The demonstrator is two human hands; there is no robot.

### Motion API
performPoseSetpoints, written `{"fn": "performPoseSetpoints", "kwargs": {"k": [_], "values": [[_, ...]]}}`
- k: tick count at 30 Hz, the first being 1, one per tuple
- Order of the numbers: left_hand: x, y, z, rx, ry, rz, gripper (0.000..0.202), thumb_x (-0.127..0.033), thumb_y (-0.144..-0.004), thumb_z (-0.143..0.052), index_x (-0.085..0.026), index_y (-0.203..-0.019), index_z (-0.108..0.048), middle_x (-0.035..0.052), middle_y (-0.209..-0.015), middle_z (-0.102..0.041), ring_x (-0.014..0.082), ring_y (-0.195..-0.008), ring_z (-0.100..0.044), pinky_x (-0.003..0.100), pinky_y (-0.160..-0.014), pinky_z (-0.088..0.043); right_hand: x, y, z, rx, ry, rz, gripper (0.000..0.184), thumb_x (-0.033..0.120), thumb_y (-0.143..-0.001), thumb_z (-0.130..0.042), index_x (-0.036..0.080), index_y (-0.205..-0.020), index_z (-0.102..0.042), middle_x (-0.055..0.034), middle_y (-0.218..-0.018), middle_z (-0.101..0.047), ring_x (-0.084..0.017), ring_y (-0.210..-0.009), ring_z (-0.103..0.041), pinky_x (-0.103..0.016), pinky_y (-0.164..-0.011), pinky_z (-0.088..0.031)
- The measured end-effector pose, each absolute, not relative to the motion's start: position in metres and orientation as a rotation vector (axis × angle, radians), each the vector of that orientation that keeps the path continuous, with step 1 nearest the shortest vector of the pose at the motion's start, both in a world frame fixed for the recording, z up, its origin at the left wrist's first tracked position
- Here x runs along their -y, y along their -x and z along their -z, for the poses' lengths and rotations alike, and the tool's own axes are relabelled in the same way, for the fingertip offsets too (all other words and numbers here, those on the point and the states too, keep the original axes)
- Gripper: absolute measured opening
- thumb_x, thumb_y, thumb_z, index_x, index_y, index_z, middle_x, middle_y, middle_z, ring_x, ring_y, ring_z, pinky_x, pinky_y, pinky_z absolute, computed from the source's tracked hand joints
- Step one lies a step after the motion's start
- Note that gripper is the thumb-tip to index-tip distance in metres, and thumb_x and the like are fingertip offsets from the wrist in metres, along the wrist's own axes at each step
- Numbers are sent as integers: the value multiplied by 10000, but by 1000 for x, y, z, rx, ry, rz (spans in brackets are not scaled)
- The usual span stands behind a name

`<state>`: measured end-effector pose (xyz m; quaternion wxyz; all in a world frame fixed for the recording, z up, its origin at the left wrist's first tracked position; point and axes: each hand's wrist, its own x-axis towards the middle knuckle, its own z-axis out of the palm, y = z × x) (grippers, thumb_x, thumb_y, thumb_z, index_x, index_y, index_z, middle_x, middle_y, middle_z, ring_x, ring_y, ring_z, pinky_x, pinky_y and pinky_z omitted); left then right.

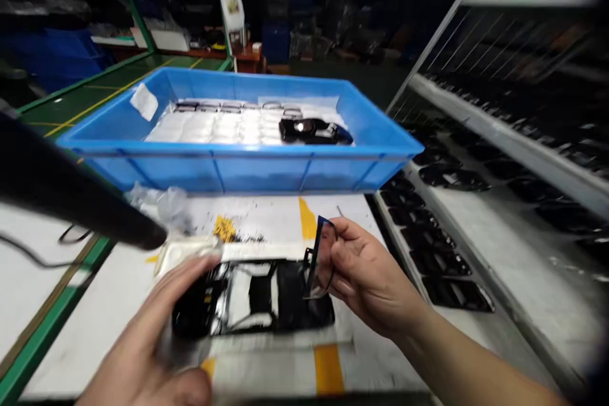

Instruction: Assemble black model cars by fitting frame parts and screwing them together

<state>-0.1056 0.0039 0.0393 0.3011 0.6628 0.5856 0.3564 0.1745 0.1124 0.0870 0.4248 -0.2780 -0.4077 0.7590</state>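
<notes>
My right hand pinches a thin transparent pane with a dark frame and blue edge between thumb and fingers, holding it upright. My left hand, blurred by motion, grips the edge of a clear plastic blister tray. Black parts with white patches lie in or under that tray, just left of the pane. The pane does not touch them. The blur hides the left fingers' underside.
A blue plastic crate stands beyond my hands, holding clear trays and a black part. A rack of black moulded parts runs along the right. A dark blurred object intrudes at left. A crumpled clear bag and yellow tape lie on the white bench.
</notes>
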Motion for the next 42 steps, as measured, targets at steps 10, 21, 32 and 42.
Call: {"fn": "performPoseSetpoints", "kwargs": {"k": [10,21,32,42], "values": [[-26,-7,-74,-1042,-1745,-1180,965,-395,-670,-856,-309,-1454,-299,84,-1410,-478,264,-1292,-507,389,-1103,-447,-55,-161,-71,1032,511,-2115,466,513,-882,-718,186,-1181,-571,-10,-848,-561,-77,-624,-510,-193,-577,-428],[-16,-12,-65,-1212,-2037,-918,1039,-333,-772,-764,-275,-1549,-76,107,-1512,-353,244,-1398,-375,385,-1158,-382,-48,-169,-81,1144,694,-2061,409,343,-837,-755,159,-1149,-565,19,-807,-529,-101,-651,-480,-215,-575,-388],[-14,4,-63,-1235,-1779,-976,843,-150,-840,-623,-337,-1515,-153,78,-1421,-355,174,-1169,-522,340,-1061,-451,-89,-281,-30,1887,1810,-751,377,575,-920,-511,208,-914,-596,-55,-817,-632,-243,-736,-603,-352,-680,-451],[-3,-7,-67,-1024,-1492,-1040,881,-31,-812,-514,-355,-1533,-125,70,-1467,-336,161,-1163,-496,371,-1098,-388,-109,-269,7,1968,1914,-673,388,333,-848,-551,125,-1175,-567,-196,-1055,-593,-395,-1036,-555,-515,-907,-384]]}}
